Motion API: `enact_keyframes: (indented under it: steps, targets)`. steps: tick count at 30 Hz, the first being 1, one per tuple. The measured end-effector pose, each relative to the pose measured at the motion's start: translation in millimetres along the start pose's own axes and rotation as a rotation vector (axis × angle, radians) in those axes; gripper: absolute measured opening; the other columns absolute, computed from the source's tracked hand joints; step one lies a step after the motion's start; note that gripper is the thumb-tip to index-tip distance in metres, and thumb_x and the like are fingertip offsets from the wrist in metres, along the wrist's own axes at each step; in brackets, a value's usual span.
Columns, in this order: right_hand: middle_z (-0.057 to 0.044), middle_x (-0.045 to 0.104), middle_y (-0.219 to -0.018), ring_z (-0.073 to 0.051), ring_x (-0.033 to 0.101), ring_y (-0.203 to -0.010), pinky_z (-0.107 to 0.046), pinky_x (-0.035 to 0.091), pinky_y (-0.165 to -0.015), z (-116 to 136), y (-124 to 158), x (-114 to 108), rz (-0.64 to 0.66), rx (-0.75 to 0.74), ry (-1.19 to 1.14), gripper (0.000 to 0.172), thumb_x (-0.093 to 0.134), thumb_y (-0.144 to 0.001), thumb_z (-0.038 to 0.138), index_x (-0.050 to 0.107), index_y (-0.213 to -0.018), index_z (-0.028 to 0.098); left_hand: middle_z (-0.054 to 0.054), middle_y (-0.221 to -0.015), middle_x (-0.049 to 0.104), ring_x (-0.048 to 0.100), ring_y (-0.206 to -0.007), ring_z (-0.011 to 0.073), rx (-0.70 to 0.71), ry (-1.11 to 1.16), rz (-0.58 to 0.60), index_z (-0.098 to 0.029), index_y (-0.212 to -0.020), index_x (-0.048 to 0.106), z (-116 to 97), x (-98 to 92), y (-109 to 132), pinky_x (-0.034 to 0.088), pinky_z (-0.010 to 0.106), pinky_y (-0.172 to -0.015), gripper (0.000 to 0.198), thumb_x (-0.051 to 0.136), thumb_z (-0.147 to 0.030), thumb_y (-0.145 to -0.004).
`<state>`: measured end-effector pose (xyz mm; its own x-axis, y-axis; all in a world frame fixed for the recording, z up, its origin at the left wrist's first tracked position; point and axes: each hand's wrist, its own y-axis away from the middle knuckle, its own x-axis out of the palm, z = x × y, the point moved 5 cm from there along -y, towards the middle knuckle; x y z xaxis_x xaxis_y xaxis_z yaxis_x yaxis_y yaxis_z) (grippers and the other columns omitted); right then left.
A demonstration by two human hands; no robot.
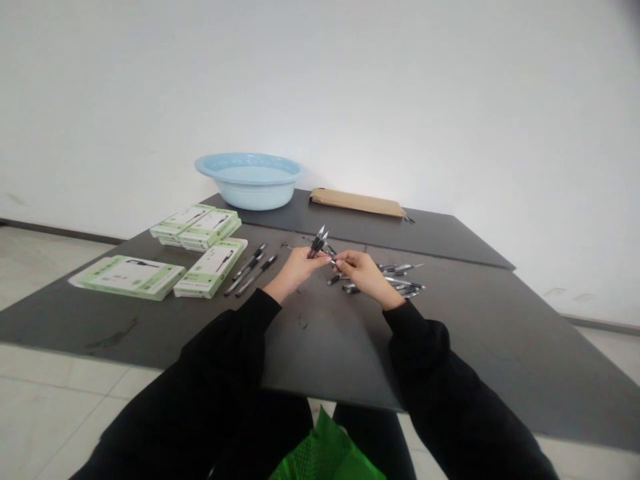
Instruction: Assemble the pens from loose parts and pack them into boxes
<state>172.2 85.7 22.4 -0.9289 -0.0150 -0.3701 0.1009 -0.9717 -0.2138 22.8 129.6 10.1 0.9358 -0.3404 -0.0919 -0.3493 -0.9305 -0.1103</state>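
My left hand (302, 268) is closed round a small bunch of pens (317, 243) with clear barrels and black grips, their tips pointing up and away. Beside it, my right hand (364, 272) pinches the end of a pen (334, 262) close to the left thumb; the fingers partly hide this pen. A loose pile of similar pens (400, 283) lies on the dark table under and to the right of my right hand. Left of my left hand, several capped pens (256, 275) rest side by side on the table.
Green and white pen boxes (210, 268) lie at the left, some of them stacked (209, 228). A light blue basin (253, 183) stands at the back, next to a flat brown cardboard packet (357, 201). A seam crosses the dark table (480, 347); a white wall rises behind it.
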Motion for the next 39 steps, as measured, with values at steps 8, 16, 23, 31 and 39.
enact_keyframes:
  steps: [8, 16, 23, 31, 39]
  targets:
    - [-0.004, 0.068, -0.072, -0.016, 0.061, -0.065, -0.028, 0.046, -0.063, -21, -7, -23, -0.129, 0.042, 0.100, 0.014, 0.056, -0.077, 0.027, 0.061, -0.085, 0.017, -0.007, -0.043, 0.043, 0.034, -0.039, 0.0069, -0.057, -0.139, -0.122, -0.012, -0.076, 0.068, 13, -14.6, -6, 0.025, 0.022, -0.043, 0.021, 0.072, -0.032, -0.069]
    - [-0.003, 0.066, -0.072, -0.016, 0.059, -0.065, -0.028, 0.044, -0.064, -23, -8, -29, -0.166, -0.021, 0.254, 0.019, 0.054, -0.078, 0.031, 0.064, -0.083, 0.016, 0.001, -0.064, 0.060, 0.056, -0.062, 0.0149, -0.028, -0.525, -0.010, -0.012, -0.083, 0.069, 23, -7.3, -12, 0.040, 0.025, -0.060, 0.018, 0.068, -0.027, -0.071]
    - [-0.002, 0.063, -0.065, -0.015, 0.057, -0.058, -0.027, 0.044, -0.057, 0, -4, -47, -0.325, -0.079, 0.043, 0.027, 0.062, -0.076, 0.042, 0.063, -0.083, 0.016, -0.009, -0.055, 0.034, 0.027, -0.039, 0.0055, -0.121, -0.007, 0.348, -0.017, -0.110, 0.057, 7, 9.1, 6, 0.020, 0.016, -0.038, 0.034, 0.049, -0.043, -0.089]
    - [-0.006, 0.068, -0.070, -0.016, 0.059, -0.062, -0.029, 0.047, -0.063, 9, -2, -51, -0.288, -0.123, 0.067, 0.037, 0.060, -0.080, 0.045, 0.073, -0.090, 0.012, -0.006, -0.052, 0.046, 0.026, -0.033, 0.0025, -0.217, 0.040, 0.501, -0.013, -0.106, 0.062, 4, 15.1, 16, 0.015, 0.014, -0.033, 0.033, 0.057, -0.038, -0.085]
    - [-0.005, 0.069, -0.071, -0.017, 0.059, -0.065, -0.030, 0.047, -0.065, 13, 0, -47, -0.222, -0.141, 0.070, 0.036, 0.061, -0.080, 0.044, 0.076, -0.091, 0.013, -0.004, -0.053, 0.052, 0.027, -0.031, 0.0017, -0.249, 0.122, 0.535, -0.011, -0.104, 0.063, 6, 20.9, 17, 0.014, 0.015, -0.032, 0.034, 0.060, -0.039, -0.085]
